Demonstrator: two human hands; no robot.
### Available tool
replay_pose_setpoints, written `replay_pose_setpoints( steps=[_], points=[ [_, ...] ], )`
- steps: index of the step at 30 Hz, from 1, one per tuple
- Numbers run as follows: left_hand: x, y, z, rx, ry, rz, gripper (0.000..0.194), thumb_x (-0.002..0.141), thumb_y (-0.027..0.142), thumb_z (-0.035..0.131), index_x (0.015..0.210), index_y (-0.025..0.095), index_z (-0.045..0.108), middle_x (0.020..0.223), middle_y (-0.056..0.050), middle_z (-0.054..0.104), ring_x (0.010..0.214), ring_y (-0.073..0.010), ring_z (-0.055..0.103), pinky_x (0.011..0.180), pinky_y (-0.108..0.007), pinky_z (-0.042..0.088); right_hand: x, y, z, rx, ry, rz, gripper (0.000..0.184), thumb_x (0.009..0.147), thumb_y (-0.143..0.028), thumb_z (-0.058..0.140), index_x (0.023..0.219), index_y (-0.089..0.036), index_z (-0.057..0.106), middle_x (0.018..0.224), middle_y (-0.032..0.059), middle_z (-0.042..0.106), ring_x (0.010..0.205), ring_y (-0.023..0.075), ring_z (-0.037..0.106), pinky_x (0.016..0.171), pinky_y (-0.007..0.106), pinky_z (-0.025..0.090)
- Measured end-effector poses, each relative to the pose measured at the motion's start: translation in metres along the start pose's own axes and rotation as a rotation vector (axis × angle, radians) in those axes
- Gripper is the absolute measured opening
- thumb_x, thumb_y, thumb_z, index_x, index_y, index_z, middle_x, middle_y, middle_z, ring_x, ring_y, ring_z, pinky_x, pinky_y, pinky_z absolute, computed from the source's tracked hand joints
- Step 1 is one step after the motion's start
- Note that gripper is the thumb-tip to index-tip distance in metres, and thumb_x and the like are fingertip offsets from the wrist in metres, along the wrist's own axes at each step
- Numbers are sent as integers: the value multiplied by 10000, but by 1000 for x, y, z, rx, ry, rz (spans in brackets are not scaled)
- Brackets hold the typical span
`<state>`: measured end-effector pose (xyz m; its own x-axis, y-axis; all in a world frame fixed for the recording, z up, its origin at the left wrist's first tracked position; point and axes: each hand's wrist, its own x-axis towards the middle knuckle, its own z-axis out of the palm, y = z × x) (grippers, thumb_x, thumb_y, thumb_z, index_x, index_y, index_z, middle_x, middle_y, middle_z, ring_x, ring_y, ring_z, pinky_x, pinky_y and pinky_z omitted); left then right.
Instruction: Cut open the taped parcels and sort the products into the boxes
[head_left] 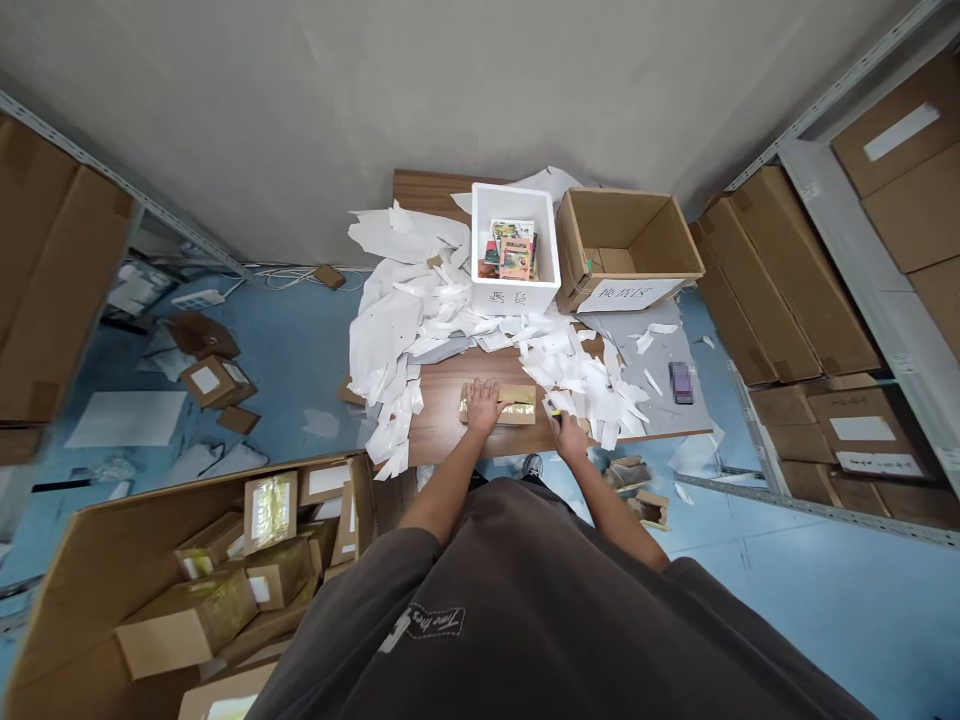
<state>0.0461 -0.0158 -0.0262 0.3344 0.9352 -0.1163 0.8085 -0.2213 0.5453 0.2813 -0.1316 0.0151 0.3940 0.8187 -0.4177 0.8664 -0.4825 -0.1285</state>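
Note:
A small flat cardboard box [517,404] with shiny tape lies on the brown wooden table [442,385], near its front edge. My left hand [484,405] rests flat on the left part of this box, fingers stretched out and pressing on its top. Just right of the box, my right hand [571,436] is closed around a box cutter [555,410] with a dark and yellow body. The cutter is small in view and its blade cannot be made out. A gap shows along the box's top, beside my left fingers.
Torn white paper [386,335] covers much of the table. Behind stand a white foam box [516,297] holding booklets and an open cardboard carton [630,290]. A purple object [681,383] lies at right. A large carton [82,600] of parcels is at lower left; shelves [885,330] flank the table.

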Motion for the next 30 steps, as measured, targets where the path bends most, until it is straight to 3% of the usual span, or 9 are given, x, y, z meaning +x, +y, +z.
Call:
replay_pose_setpoints(
  steps=[3,7,12,18,22,30],
  points=[
    [1,-1,3,-55,4,-4,622,1015,506,713,1561,214,649,1630,-194,589,1643,-449,340,1376,-652,100,10,27,-8,102,27,138,430,1162,-406,383,1459,-169,584,1303,197,677,1094,307,683,927,387,490],
    [1,-1,2,-69,12,-21,603,1022,489,704,1556,213,652,1624,-190,595,1640,-440,342,1382,-638,81,18,39,-11,223,-4,-125,421,1127,-430,472,1451,-196,606,1356,166,692,1183,318,671,1006,392,486],
    [1,0,-2,-38,-11,-46,630,1013,490,715,1580,228,629,1629,-185,590,1633,-445,340,1377,-653,73,14,12,1,258,-147,-344,410,1114,-469,522,1443,-247,627,1386,130,692,1192,311,675,1000,377,495],
    [-1,3,-1,39,-17,-39,623,1031,516,684,1578,223,627,1630,-195,584,1618,-446,358,1373,-651,75,18,-13,3,106,-93,-221,432,1144,-440,484,1514,-237,576,1381,182,640,1165,321,681,971,387,498],
    [-5,11,9,41,12,-45,615,1033,531,676,1562,219,642,1613,-204,594,1606,-445,369,1371,-639,82,14,-12,6,76,-71,-129,426,1164,-435,418,1512,-233,560,1357,182,627,1153,318,685,945,387,507],
    [-11,20,24,118,56,-65,600,1039,548,671,1538,215,652,1574,-209,620,1571,-441,414,1349,-655,161,22,5,-2,69,-68,-104,391,1159,-427,430,1455,-225,585,1340,175,647,1132,309,697,937,381,493]
  ],
)
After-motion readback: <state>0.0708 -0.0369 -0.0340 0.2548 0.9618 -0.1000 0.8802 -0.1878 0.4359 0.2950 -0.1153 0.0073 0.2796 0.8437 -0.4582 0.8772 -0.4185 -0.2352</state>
